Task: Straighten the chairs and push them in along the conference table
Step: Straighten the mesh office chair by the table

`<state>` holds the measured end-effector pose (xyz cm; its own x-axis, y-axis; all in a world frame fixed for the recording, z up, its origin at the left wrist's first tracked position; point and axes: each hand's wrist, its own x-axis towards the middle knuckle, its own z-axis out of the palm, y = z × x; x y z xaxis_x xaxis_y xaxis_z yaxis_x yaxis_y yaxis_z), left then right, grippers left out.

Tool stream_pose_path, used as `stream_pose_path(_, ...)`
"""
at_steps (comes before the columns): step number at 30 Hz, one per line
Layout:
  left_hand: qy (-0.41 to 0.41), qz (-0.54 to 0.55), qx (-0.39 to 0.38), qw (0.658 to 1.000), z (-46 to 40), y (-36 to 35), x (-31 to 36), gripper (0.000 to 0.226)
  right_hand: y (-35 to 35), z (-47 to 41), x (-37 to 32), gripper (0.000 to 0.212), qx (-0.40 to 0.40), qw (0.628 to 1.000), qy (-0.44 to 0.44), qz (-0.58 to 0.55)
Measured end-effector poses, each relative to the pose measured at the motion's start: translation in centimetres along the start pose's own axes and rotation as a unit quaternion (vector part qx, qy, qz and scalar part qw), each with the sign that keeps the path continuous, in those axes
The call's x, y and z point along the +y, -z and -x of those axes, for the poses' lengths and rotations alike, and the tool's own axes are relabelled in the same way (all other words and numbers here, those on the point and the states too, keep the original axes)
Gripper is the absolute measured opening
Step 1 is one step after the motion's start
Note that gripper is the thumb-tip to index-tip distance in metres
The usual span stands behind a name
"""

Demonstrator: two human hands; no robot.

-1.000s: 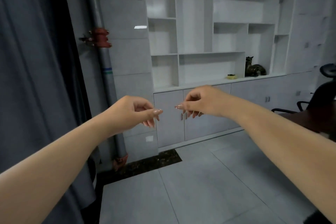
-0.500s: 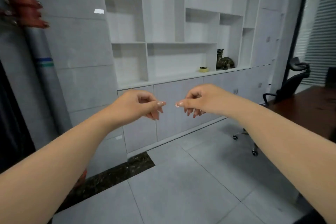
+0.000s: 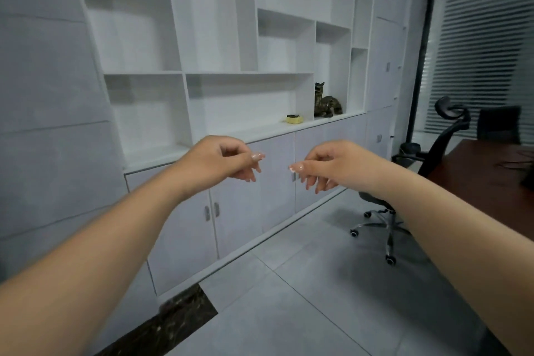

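Observation:
A black swivel chair (image 3: 439, 150) with a headrest and a wheeled star base stands at the right, by the near side of the dark brown conference table (image 3: 485, 179). My right forearm hides its seat. A second dark chair back (image 3: 498, 124) shows behind the table's far end. My left hand (image 3: 219, 157) and my right hand (image 3: 326, 163) are both held out at chest height in mid-air, well short of the chair. Their fingers are loosely curled and hold nothing.
A white wall unit of open shelves (image 3: 231, 78) over low cabinet doors (image 3: 237, 205) runs along the left and back. A dark animal figurine (image 3: 326, 101) and a small yellow dish (image 3: 294, 118) sit on its ledge. Grey floor tiles (image 3: 289, 312) stretch toward the chair. Blinds (image 3: 485, 52) cover the far window.
My view has swung to the right: the curtain and pipe have left the frame, and the chair, table and blinds have come in. My hands have drifted slightly apart.

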<state>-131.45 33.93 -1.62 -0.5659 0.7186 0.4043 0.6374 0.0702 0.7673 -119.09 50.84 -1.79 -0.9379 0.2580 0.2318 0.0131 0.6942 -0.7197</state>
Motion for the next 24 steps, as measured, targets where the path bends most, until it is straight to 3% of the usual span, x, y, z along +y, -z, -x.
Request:
stream_pose_path(7, 0.004, -0.027, -0.057, 0.998, -10.9, -4.2, -5.6, 0.015, 2.8, -9.1, 7.7, 0.025, 0.008, 0.999, -0.042, 0.021)
stream_pose_path(14, -0.006, -0.058, -0.052, 0.997, -23.9, -9.7, -9.6, 0.018, 8.3, -18.9, 16.3, 0.027, 0.024, 0.998, -0.040, 0.040)
stream_pose_path(24, -0.002, 0.009, -0.057, 0.998, -42.1, -18.4, -15.1, 0.022, 17.8, -29.5, 29.5, 0.031, 0.069, 0.993, -0.097, 0.028)
